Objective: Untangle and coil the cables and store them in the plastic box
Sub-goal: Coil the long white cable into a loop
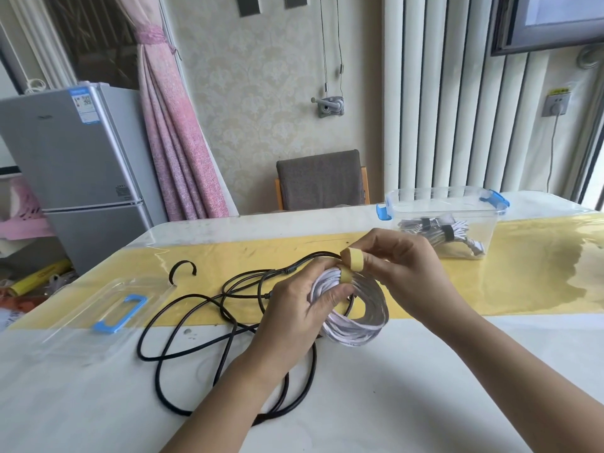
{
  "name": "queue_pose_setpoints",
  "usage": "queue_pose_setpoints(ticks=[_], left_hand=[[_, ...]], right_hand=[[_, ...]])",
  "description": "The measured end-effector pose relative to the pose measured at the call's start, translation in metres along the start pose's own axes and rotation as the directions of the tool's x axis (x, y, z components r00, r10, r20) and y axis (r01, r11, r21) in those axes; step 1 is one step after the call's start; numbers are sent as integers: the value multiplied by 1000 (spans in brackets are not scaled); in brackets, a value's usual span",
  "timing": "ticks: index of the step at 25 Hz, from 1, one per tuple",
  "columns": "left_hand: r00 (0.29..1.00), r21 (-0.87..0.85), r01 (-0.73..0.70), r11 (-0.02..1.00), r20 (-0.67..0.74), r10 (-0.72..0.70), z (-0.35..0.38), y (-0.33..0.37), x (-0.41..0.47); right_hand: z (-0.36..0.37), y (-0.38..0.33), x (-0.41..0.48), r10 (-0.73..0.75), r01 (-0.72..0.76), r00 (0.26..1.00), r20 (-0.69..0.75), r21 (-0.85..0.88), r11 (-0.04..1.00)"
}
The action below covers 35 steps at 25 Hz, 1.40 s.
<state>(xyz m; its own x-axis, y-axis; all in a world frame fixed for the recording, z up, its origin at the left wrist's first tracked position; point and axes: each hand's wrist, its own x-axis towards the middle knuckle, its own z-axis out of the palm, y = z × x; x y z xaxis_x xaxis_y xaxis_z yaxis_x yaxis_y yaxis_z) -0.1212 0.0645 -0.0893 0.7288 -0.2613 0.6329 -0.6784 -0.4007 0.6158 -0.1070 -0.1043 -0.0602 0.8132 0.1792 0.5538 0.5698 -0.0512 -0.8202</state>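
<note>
White coil (358, 310), one yellow strap (351, 261), one black cable (140, 349)

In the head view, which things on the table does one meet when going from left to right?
Clear lid → loose black cable → white cable coil → plastic box.

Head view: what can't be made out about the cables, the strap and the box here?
All in the head view.
White coil: its plugs, hidden by the left hand gripping it.
Yellow strap: whether it is fastened; the right hand pinches its end, covering it.
Black cable: its full run; the left forearm crosses it.
Bundles in the plastic box: their number, too small and blurred.
</note>
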Motion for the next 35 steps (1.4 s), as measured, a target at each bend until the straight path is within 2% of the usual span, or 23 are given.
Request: queue_pose_setpoints(ticks=[4, 7, 11, 16, 19, 22, 25, 27, 31, 33, 35], left_hand=[[991, -7, 127, 992, -48, -127, -2, -7, 3], [978, -22, 194, 981, -70, -195, -1, -11, 2], [962, -85, 261, 962, -63, -266, 1, -17, 3], [949, -323, 312, 893, 70, -307, -2, -13, 4], [947, -328, 318, 890, 56, -317, -3, -14, 4], [959, -296, 276, 914, 17, -284, -5, -19, 4], [973, -225, 232, 946, 44, -228, -2, -15, 2], [976, -197, 214, 957, 94, -199, 1, -10, 0], [968, -157, 237, 959, 121, -219, 7, -6, -4], [959, -151, 274, 950, 116, -258, 11, -6, -6], [946, -171, 321, 932, 110, -305, 16, -7, -4]], right_hand=[[-1, 7, -4, -68, 75, 997, 35, -269, 960], [2, 12, -6, -207, 243, 970, 127, -501, 831], [6, 14, -6, -298, 336, 941, 157, -511, 791], [6, 15, -4, -381, 419, 906, 183, -508, 753], [3, 18, -6, -400, 476, 879, 261, -546, 690], [2, 19, -8, -376, 500, 866, 330, -550, 669], [1, 16, -6, -361, 453, 892, 273, -519, 725], [3, 16, -4, -358, 438, 899, 253, -537, 721], [2, 15, -5, -202, 349, 928, 313, -542, 764], [-2, 12, -6, -146, 322, 934, 326, -590, 740], [-2, 9, -7, -127, 331, 933, 337, -660, 675]])
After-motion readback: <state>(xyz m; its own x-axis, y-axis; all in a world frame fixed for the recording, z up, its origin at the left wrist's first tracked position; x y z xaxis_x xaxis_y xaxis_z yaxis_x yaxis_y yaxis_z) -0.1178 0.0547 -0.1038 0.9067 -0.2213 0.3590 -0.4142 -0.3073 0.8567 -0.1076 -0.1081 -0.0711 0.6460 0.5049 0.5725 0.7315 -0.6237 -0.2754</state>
